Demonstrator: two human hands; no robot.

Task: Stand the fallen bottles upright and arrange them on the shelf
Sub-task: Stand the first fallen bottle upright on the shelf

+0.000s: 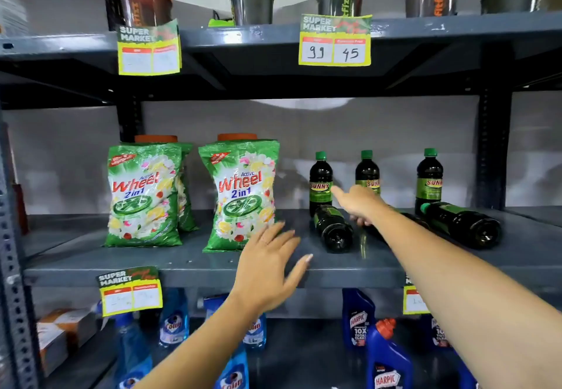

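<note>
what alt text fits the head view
Two bare hands reach toward dark green-capped bottles on a grey shelf: three standing bottles behind, three fallen bottles in front. The right hand is over the middle fallen one, the left hand open, beside detergent bags.

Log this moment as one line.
right hand: open, reaching to fallen bottles | left hand: open, at shelf edge | none righted

shelf (194, 262) | 3 upright bottles (320, 181) behind | 3 fallen bottles (333, 229) front
</note>
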